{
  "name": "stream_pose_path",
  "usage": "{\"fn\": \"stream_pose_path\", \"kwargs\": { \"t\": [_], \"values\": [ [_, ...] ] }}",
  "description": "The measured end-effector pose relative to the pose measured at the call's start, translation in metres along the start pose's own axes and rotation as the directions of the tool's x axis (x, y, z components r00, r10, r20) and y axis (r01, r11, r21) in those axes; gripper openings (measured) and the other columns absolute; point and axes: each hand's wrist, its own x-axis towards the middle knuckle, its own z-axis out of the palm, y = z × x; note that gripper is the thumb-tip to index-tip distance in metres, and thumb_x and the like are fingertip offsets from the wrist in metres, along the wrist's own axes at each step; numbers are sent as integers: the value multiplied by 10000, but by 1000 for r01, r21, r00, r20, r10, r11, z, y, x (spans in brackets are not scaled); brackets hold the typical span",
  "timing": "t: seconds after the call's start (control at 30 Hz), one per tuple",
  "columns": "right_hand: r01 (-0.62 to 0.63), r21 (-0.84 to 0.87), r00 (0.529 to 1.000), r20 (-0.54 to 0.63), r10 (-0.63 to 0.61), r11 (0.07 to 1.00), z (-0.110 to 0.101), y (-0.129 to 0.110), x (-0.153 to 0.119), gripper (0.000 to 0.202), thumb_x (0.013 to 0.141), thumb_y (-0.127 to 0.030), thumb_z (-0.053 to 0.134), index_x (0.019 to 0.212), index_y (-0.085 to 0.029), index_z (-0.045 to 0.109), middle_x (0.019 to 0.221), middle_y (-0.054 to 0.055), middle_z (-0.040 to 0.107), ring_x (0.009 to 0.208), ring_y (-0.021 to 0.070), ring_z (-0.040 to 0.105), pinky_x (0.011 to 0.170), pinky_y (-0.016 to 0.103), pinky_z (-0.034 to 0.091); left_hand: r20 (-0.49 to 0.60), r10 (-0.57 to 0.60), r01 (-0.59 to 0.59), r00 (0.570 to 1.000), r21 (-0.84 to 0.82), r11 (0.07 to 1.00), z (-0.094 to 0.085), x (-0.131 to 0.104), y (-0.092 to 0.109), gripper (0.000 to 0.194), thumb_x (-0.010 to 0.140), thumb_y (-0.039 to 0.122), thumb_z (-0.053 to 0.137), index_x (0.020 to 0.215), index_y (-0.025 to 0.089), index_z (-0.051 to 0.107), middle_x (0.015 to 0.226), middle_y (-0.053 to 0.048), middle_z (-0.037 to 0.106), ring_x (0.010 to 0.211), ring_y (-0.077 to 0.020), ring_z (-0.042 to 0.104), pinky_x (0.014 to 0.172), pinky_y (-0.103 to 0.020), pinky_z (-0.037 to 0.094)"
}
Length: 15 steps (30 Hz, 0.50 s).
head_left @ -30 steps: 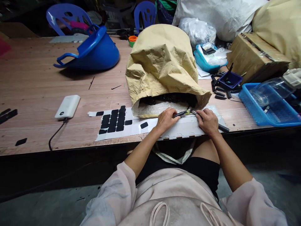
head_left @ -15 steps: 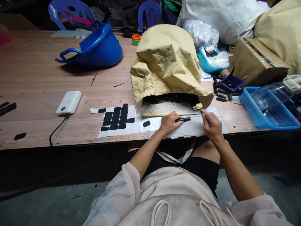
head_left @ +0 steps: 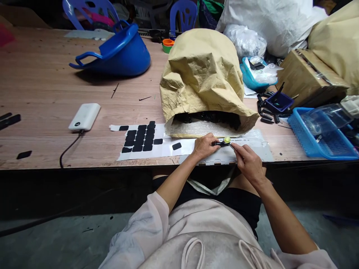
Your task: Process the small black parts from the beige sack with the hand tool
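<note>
My left hand [head_left: 206, 145] is closed on a slim black plastic piece [head_left: 215, 143] just above the white sheet at the table's front edge. In my right hand [head_left: 248, 158] is a small hammer [head_left: 227, 140] with a round yellow-green face and a thin metal handle. Its head is at the right end of the black piece; whether they touch I cannot tell. Behind both hands a tan sack [head_left: 202, 71] lies with its mouth towards me, dark pieces [head_left: 207, 116] inside. Left of my hands, black rounded stickers [head_left: 139, 137] sit on a white sheet [head_left: 168, 149].
A white power bank [head_left: 85, 117] with a cable lies on the left. A tilted blue tub [head_left: 126, 52] stands behind it. To the right are a blue basket [head_left: 305, 144], a purple container [head_left: 277, 104] among black parts, and a cardboard box [head_left: 311, 74].
My right hand has moved left and down, bringing the hammer's head from beside the sack's mouth onto or just over the black piece. My left hand has stayed nearly in place.
</note>
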Motion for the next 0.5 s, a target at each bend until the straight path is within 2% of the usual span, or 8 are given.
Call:
{"fn": "stream_pose_path", "kwargs": {
  "t": [0.1, 0.2, 0.33, 0.4, 0.5],
  "values": [
    [-14, -6, 1000, -8, 14, 1000, -2, -2, 0, 345, 1077, -331, 501, 1326, -289, 737, 927, 48, 709, 831, 193, 677, 703, 293, 512, 11, -10, 10, 1000, -4, 1000, -1, 0, 1, 210, 874, 321, 785, 1077, 309, 836, 978, 12, 717, 937, -181, 696, 802, -274, 504],
    [-8, 55, 999, -42, 11, 998, -3, -10, 3, 359, 1085, -330, 491, 1362, -280, 714, 981, 58, 717, 881, 195, 688, 776, 301, 530, 19, -16, 16, 1000, -8, 1000, -3, 1, 1, 208, 875, 316, 783, 1077, 305, 833, 978, 13, 713, 936, -179, 694, 799, -275, 497],
    [38, 65, 999, 33, -40, 997, 2, -16, 1, 353, 1085, -327, 487, 1347, -288, 720, 899, 39, 682, 826, 188, 672, 741, 299, 519, 29, -31, 32, 999, -13, 999, -2, 1, 1, 170, 873, 331, 786, 1037, 315, 826, 965, 26, 709, 909, -170, 689, 772, -271, 490],
    [40, 60, 998, 43, -43, 997, 5, -12, 3, 352, 1082, -328, 487, 1343, -289, 720, 903, 38, 685, 824, 189, 671, 731, 301, 514, 25, -37, 37, 999, -18, 999, -1, 1, 0, 167, 867, 339, 794, 1030, 317, 822, 972, 30, 715, 912, -170, 692, 780, -272, 494],
    [22, 33, 1000, -20, -21, 999, 6, 6, 15, 356, 1071, -355, 508, 1350, -276, 715, 990, 59, 713, 903, 205, 680, 801, 318, 523, 15, -37, 38, 999, -22, 999, 1, 2, -1, 194, 848, 339, 809, 1040, 310, 815, 1003, 31, 732, 932, -175, 699, 809, -278, 507]
  ]
}}
